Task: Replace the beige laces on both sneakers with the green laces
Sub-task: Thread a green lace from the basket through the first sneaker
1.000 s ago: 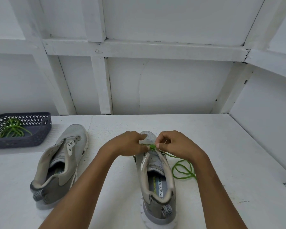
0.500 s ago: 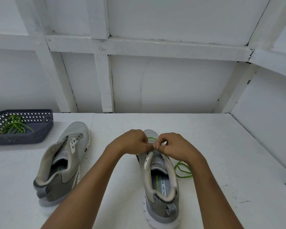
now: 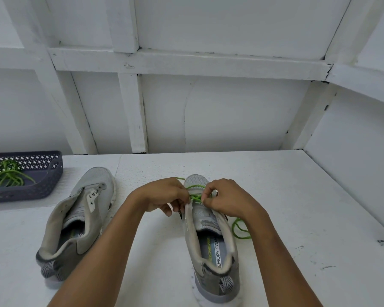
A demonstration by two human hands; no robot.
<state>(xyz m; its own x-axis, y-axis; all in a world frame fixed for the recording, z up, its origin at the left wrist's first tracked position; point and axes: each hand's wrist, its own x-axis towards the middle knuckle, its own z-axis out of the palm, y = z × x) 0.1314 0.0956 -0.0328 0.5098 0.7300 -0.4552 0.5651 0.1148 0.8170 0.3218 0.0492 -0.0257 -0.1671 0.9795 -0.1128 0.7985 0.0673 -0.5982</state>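
Note:
Two grey sneakers stand on the white table, toes pointing away from me. The right sneaker [image 3: 211, 235] has a green lace [image 3: 194, 197] crossing its lowest eyelets near the toe. My left hand [image 3: 164, 196] and my right hand [image 3: 227, 199] both pinch this lace above the eyelets. A loop of the lace's loose end [image 3: 238, 230] lies on the table to the right of the shoe. The left sneaker [image 3: 75, 224] has bare eyelets and no lace. No beige lace is in view.
A dark blue perforated basket [image 3: 51, 173] at the far left holds another green lace [image 3: 8, 177]. White panelled walls close the table at the back and on the right. The white table [image 3: 275, 185] runs out to the right of the shoe.
My hands have drawn slightly apart, and more green lace now shows crossed over the toe-end eyelets. The loose loop on the table has grown shorter.

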